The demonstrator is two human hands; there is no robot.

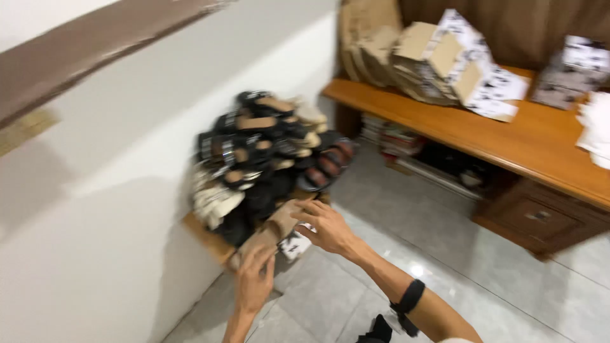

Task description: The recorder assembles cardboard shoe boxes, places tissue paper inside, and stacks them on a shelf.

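A heap of sandals (267, 152), black, cream and tan with strapped uppers and flat soles, is stacked against the smooth white wall (127, 209) on a low wooden stand (206, 238). At its lower edge a tan cardboard piece (273, 228), flat and matte, leans out over the grey glossy floor tiles (394, 254). The left hand (254, 282) lies against the lower end of the cardboard, fingers spread and loosely curled; the blur hides whether it truly grips. The right hand (327, 227) is open, fingers bent at the cardboard's upper end, touching it rather than clasping. A polished wooden desk (521, 140) carries folded printed cardboard boxes (445, 60).
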